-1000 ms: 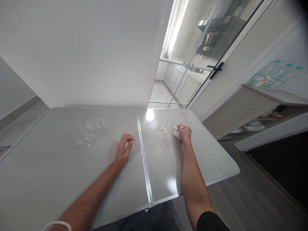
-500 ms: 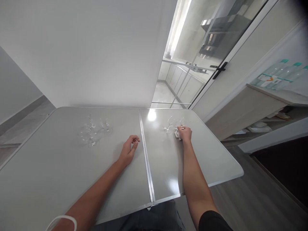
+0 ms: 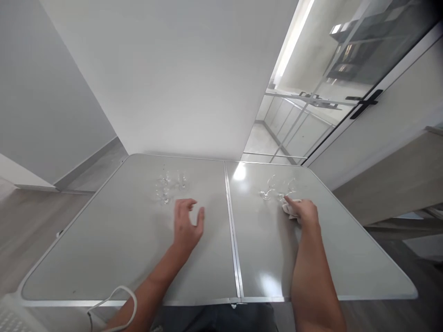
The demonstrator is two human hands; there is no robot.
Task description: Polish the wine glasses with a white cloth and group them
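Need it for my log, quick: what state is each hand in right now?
Left hand: open, thumb and fingers apart, nothing visible in it.
Right hand: closed, holding a crumpled white cloth.

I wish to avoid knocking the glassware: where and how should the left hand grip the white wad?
Probably its bulging left edge, coming from the near left: there the crumpled white wad sticks out from under the right hand, while clear glassware sits just beyond it.
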